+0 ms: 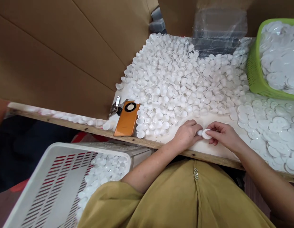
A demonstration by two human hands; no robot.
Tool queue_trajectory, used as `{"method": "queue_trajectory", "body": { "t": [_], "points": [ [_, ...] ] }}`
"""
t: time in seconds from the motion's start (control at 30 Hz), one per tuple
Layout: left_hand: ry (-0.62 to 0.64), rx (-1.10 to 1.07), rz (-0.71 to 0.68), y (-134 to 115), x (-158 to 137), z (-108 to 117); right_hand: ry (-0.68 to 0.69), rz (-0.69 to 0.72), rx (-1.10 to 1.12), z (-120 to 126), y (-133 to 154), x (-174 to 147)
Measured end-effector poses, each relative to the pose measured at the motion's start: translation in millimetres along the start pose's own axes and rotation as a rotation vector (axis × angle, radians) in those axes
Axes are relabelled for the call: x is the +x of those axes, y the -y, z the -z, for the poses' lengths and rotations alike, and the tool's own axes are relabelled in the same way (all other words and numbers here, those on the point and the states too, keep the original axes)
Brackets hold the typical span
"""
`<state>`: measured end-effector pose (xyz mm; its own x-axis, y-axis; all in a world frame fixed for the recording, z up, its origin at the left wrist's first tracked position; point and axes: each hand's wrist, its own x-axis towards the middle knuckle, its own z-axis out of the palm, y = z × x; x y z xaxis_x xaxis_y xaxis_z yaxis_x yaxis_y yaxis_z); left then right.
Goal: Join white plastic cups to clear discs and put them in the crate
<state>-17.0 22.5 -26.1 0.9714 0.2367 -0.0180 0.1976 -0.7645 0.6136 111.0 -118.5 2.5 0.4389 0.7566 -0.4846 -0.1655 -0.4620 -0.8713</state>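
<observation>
My left hand (186,134) and my right hand (222,134) meet near the front edge of the table (208,148). My left fingers pinch a small white cap (199,132). My right fingers hold a flat white disc (206,134) against it, so the two parts touch. A big heap of small white caps (180,82) covers the table behind my hands. Flat white discs (270,129) lie spread to the right of my right hand.
An orange phone (127,118) and keys (115,107) lie left of the heap. A green basket (256,72) of discs stands at the far right. A white slatted basket (54,183) holding white parts sits low at my left. Cardboard walls (66,53) rise behind; clear plastic trays (218,28) stand at back.
</observation>
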Motion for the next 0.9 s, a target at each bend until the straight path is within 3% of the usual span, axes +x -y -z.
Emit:
{"method": "queue_trajectory", "body": {
  "t": [0.23,0.37,0.7,0.9],
  "points": [
    [0.054,0.003,0.009,3.4,4.8,2.0,-0.008,-0.041,-0.071,-17.5,1.5,14.7],
    [0.088,-0.015,0.018,2.6,4.5,6.5,-0.04,-0.056,-0.083,-15.9,-1.4,17.4],
    [0.214,-0.14,0.033,3.0,6.7,24.3,0.035,-0.069,-0.153,-8.8,1.6,21.4],
    [0.2,-0.133,-0.009,5.6,8.6,22.0,0.023,-0.055,-0.041,-11.1,-2.8,17.9]
  ]
}}
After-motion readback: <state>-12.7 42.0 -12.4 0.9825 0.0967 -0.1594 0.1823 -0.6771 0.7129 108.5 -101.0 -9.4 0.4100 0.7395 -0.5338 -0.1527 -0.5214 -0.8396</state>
